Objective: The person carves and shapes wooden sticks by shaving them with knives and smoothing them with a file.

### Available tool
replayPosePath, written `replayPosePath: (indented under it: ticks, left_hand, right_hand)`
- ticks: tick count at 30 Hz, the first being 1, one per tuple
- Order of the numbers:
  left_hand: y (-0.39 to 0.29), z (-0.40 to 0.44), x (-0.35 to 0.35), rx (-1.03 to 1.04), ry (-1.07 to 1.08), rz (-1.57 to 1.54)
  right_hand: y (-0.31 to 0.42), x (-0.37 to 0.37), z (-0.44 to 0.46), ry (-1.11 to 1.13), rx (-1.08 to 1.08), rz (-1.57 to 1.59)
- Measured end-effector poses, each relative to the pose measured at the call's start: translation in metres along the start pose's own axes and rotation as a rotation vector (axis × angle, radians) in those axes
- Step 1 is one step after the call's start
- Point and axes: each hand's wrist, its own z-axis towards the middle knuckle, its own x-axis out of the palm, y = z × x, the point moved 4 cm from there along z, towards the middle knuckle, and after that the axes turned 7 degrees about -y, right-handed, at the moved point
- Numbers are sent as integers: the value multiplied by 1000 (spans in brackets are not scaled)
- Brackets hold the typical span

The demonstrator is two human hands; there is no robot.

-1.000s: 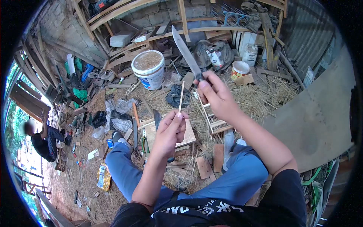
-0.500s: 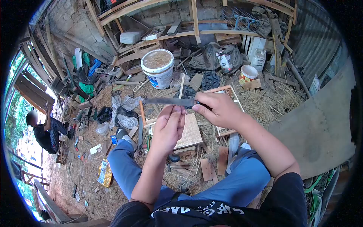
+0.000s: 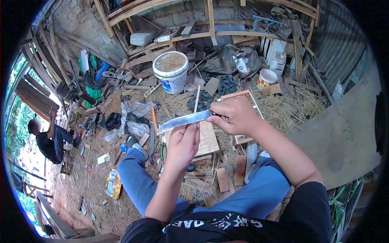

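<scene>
My right hand (image 3: 235, 116) is wrapped round the dark handle of a knife (image 3: 184, 121). Its broad silver blade points left, tip slightly lower than the handle. Just under the blade, my left hand (image 3: 183, 142) is closed, with fingers pinched together at the blade's lower edge. A thin pale wooden stick (image 3: 197, 98) rises beyond the blade and appears to be held in that pinch; its lower end is hidden behind knife and fingers. Below the hands lies a wooden board (image 3: 208, 139), and beside it a light wooden frame (image 3: 256, 106) is partly covered by my right hand.
A white bucket (image 3: 172, 83) filled with shavings stands ahead, with a smaller tub (image 3: 268, 78) to its right. Wood offcuts (image 3: 222, 180) and straw litter the ground between my legs. A person (image 3: 48, 139) sits at far left. A large sheet (image 3: 340, 129) leans at right.
The knife blade has turned from edge-on and blurred to showing its flat side, its tip now lower. My left hand and the stick have moved slightly down.
</scene>
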Motion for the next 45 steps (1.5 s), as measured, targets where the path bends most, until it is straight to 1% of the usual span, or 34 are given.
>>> replayPosePath:
  ticks: [2, 5, 7, 9, 10, 11, 12, 13, 14, 15, 16, 18, 19, 20, 22, 26, 31, 33, 35, 36, 37, 38, 40, 41, 43, 44, 45]
  left_hand:
    - [5, -1, -2, -22, 3, -15]
    - [3, -5, -2, 11, 41, 5]
    - [-4, -14, 2, 45, 44, 32]
    - [-7, -31, 3, 52, 98, 17]
    - [-6, -36, 5, 60, 140, -5]
    - [-1, -27, -3, 124, 57, 73]
    - [1, -20, -7, 123, 53, 65]
    - [1, -13, -11, 67, 41, -5]
    - [2, -8, -12, 14, 33, -75]
    - [1, -6, -11, 15, 46, -84]
    - [1, -5, -8, 14, 49, -85]
    - [1, -4, -4, -4, 6, -69]
    - [2, -3, -5, -6, 0, -70]
    - [5, -1, -7, -39, -13, -67]
    - [7, 1, -7, -72, -30, -67]
    - [5, 0, 3, -5, -57, -90]
    - [10, -2, 0, 21, -33, -82]
    - [14, -3, -3, 39, -54, 53]
    - [11, -12, 0, 58, -30, 60]
    - [7, -20, 3, 75, 0, 69]
    - [4, -37, 10, 69, 128, 61]
    - [6, -40, 9, 65, 136, 62]
    - [6, -44, 7, 112, 46, -2]
    - [7, -33, -2, 100, -31, 49]
    - [7, -19, -13, 91, -41, 16]
    - [6, -15, -16, 81, -50, -9]
    - [5, -16, -15, 82, -42, -3]
  right_hand:
    - [2, -1, -1, 5, -3, -2]
    - [1, -2, 0, -14, -4, -1]
    - [-38, -7, -5, -97, 504, -42]
    - [-88, -28, -16, -145, 612, -155]
    - [-86, -26, -18, -139, 612, -162]
    - [-80, -22, -18, -214, 610, -18]
    - [-71, -18, -19, -288, 609, 130]
    - [-52, -15, -13, -161, 601, 73]
    - [-37, -10, -10, -124, 543, 89]
    - [-26, -5, -8, -91, 485, 105]
    - [-24, -1, -9, -90, 486, 102]
    - [-11, 8, -9, -69, 198, 47]
    - [-7, 8, -8, -5, 155, 40]
    - [-5, 8, -7, -2, 151, 45]
    - [2, 12, -6, 45, 61, 37]
    - [1, 12, -6, 55, 39, 23]
    - [0, 12, -10, 67, 45, 0]
    - [-1, 13, -12, 59, 39, -11]
    - [-15, 9, -16, -81, 211, 19]
    - [-37, -1, -14, -44, 423, -115]
    - [-66, -17, -11, -10, 638, -253]
    - [-96, -24, -24, -172, 712, -104]
    - [-89, -19, -25, -384, 696, 152]
    - [-81, -15, -29, -378, 693, 150]
    - [-31, -6, -14, -38, 602, 109]
    - [-23, -3, -14, -42, 597, 104]
    - [-13, 2, -12, -3, 480, 122]
